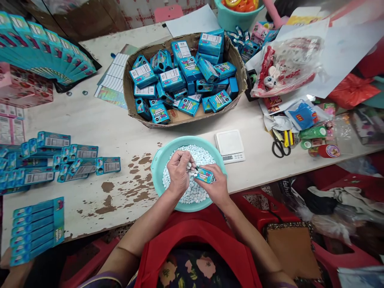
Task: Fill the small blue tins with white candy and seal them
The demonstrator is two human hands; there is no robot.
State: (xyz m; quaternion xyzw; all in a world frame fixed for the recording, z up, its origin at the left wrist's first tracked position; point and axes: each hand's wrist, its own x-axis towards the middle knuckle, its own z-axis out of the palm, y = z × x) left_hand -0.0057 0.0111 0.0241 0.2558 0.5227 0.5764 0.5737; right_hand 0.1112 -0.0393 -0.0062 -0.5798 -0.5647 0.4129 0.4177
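A turquoise basin (156, 168) of small white candies (192, 196) stands at the table's front edge. Over it, my left hand (179, 172) is closed round some white candies, a few showing at its fingertips. My right hand (216, 186) grips a small blue box (205, 175) lettered "Caramelo Macizo", its end turned toward my left fingers. The fingertips of my left hand are right beside the box's end, where candies show. Behind the basin, a cardboard tray (180, 122) holds several similar blue boxes (173, 79).
A white scale (230, 145) stands right of the basin. Blue cartons (45, 174) are piled at the left, near fanned packaging (45, 48). Another person's hand (18, 266) is at the lower left, by flat blue boxes (37, 230). Scissors (281, 148) and wrappers lie right.
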